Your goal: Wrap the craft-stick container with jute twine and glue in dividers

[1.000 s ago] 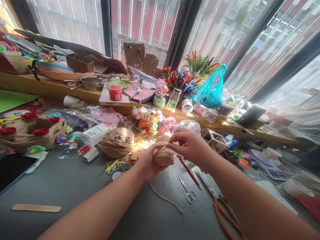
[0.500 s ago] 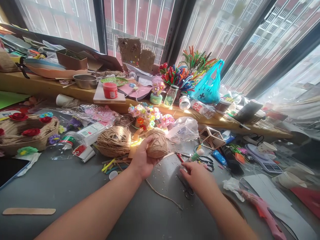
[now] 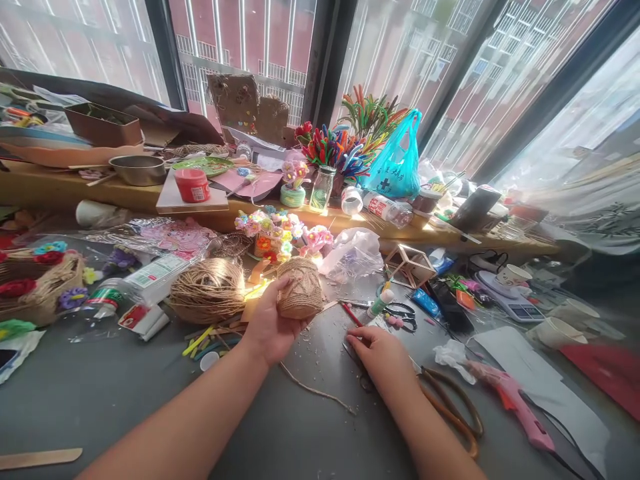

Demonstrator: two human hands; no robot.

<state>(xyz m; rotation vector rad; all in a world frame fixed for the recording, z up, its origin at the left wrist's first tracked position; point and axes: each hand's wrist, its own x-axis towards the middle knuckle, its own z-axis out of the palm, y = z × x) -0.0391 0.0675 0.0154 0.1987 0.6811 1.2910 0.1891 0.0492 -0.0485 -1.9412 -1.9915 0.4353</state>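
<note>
My left hand [image 3: 277,330] is wrapped round a small round pot covered in brown twine [image 3: 300,293], held tilted above the table. A loose length of twine [image 3: 320,393] lies below it. My right hand [image 3: 383,353] is low over the table, fingers curled and pressed together beside a small dark metal tool, like scissors [image 3: 367,382], mostly covered by the hand. Whether it grips this tool I cannot make out. Just beyond its fingertips are a red pencil-like stick [image 3: 351,315], a glue stick [image 3: 380,303] and black-handled scissors [image 3: 407,317].
A twine ball [image 3: 207,290] and colourful flowers [image 3: 285,233] stand behind my left hand. Large brown handles [image 3: 457,407] lie by my right wrist, with a pink glue gun [image 3: 520,407] farther right. A kitchen scale [image 3: 510,297] and a crowded ledge [image 3: 240,207] are behind.
The view has shifted right. My right hand has moved over the small dark tool, covering more of it. The brown handles show more fully. My left hand still holds the twine-covered pot.
</note>
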